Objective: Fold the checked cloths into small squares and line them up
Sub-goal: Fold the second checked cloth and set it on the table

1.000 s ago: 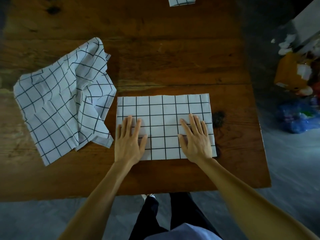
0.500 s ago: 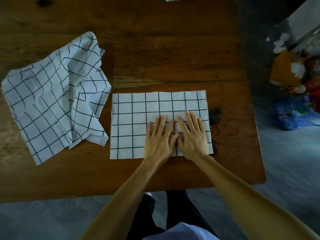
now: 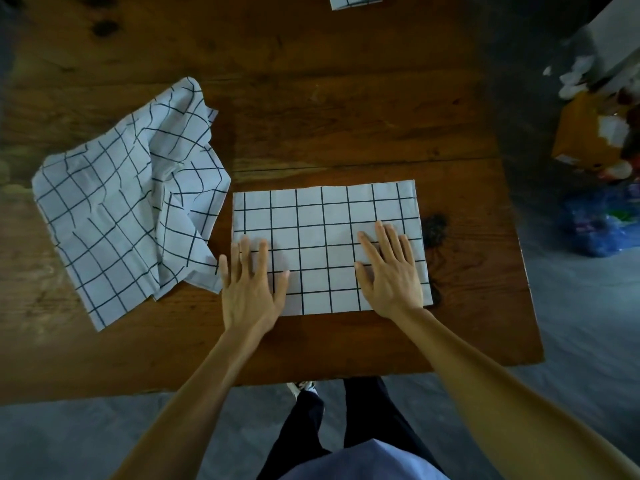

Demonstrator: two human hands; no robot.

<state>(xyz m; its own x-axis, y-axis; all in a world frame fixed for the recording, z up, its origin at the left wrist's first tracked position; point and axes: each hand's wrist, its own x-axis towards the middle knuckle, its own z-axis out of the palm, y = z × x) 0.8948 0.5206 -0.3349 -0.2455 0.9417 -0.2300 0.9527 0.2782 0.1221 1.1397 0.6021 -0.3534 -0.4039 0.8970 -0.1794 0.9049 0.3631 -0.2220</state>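
Three checked cloths lay on one wooden table (image 3: 346,116). One flat rectangle (image 3: 325,223), one rumpled heap (image 3: 121,202), one small folded piece (image 3: 355,0). Two hands: left (image 3: 249,289), right (image 3: 391,275).

My left hand (image 3: 250,289) and right hand (image 3: 391,271) lie flat on the near corners of the white black-checked rectangular folded cloth (image 3: 325,233) on the brown wooden table (image 3: 346,109). A rumpled white checked cloth (image 3: 121,209) lies touching its left side; a small folded checked square (image 3: 355,1) lies at the far edge.

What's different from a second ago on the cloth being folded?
The left hand slid right to meet the right hand mid-cloth, then swept back to the left edge of the folded cloth, smoothing it. Both palms stay flat, gripping nothing. The right hand, the crumpled cloth and the far folded square kept their places.
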